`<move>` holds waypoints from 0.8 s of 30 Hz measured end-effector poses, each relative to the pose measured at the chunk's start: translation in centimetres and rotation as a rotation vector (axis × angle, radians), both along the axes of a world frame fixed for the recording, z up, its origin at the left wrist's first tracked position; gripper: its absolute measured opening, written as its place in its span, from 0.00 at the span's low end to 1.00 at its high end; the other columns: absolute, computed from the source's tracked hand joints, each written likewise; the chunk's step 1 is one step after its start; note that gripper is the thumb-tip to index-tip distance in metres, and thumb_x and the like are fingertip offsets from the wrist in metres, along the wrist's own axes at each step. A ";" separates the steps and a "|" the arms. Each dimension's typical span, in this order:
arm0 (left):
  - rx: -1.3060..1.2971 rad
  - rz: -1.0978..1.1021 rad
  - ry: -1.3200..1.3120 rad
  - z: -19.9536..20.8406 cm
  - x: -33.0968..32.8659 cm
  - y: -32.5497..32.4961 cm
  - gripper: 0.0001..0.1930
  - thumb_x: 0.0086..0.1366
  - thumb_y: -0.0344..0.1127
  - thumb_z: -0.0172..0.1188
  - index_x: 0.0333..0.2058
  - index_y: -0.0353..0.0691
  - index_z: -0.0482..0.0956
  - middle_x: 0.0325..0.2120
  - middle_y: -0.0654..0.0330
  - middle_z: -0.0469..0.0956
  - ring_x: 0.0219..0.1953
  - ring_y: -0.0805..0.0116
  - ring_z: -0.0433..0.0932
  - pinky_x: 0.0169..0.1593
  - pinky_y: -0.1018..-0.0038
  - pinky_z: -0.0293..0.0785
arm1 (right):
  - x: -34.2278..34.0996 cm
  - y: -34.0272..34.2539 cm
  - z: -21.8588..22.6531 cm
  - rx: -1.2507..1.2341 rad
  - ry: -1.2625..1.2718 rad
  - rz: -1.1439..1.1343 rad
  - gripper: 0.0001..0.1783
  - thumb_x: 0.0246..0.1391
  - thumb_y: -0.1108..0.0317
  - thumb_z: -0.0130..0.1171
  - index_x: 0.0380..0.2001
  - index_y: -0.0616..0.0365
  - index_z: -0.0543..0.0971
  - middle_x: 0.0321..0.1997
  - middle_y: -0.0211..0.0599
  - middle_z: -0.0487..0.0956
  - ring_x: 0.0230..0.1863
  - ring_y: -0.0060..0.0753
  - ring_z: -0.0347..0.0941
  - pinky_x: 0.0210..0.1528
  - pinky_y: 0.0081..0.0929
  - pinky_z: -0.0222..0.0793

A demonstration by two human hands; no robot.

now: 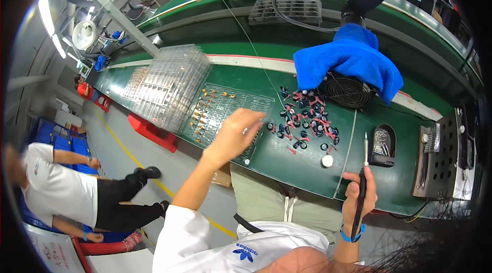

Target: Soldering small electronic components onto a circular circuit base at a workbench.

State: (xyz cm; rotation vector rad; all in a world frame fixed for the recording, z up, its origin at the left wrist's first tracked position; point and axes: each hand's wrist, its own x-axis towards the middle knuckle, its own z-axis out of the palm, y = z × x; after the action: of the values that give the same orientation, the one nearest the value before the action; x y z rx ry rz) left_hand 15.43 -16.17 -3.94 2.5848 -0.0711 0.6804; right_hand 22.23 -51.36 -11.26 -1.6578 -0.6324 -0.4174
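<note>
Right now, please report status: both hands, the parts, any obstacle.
Left hand open, fingers over clear parts tray. Right hand shut on soldering iron, raised. Small parts pile between; white cap near iron.

A long green workbench (302,165) curves across a factory hall, a second green bench (287,37) behind it. Grey floor (128,163) with a yellow line (134,160) (running diagonally); bright ceiling lamps (46,14) at left.

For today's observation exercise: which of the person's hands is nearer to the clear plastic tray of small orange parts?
Left. The left hand hovers over the clear plastic tray of small orange parts; the right hand, holding a pen-shaped soldering iron, is far to its right.
</note>
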 end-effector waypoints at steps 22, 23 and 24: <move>-0.482 -0.024 -0.100 -1.4 1.2 -8.3 0.10 0.64 0.13 0.59 0.42 0.30 0.82 0.41 0.53 0.79 0.38 0.68 0.84 0.39 0.76 0.84 | -0.3 0.1 0.6 -0.004 0.073 0.073 0.24 0.70 0.67 0.57 0.64 0.67 0.69 0.37 0.44 0.88 0.20 0.18 0.70 0.25 0.19 0.68; -0.291 -0.072 -0.109 -1.2 0.9 -9.5 0.11 0.62 0.13 0.63 0.42 0.30 0.83 0.39 0.53 0.81 0.35 0.68 0.85 0.36 0.76 0.84 | -0.5 0.5 1.0 0.000 0.075 0.099 0.24 0.71 0.68 0.56 0.65 0.67 0.68 0.37 0.45 0.88 0.20 0.18 0.70 0.25 0.19 0.69; -0.289 -0.089 -0.117 -1.1 1.1 -11.1 0.11 0.60 0.14 0.64 0.42 0.30 0.83 0.38 0.53 0.82 0.34 0.69 0.85 0.35 0.76 0.83 | -0.4 0.8 0.9 0.002 0.076 0.124 0.24 0.72 0.69 0.54 0.65 0.67 0.67 0.38 0.45 0.88 0.20 0.19 0.70 0.25 0.19 0.70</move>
State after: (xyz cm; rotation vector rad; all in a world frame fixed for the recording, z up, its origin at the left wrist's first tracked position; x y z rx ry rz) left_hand 16.52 -27.27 -5.06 2.2522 -0.1160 0.7493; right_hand 21.81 -50.52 -10.32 -1.6147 -0.6740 -0.2644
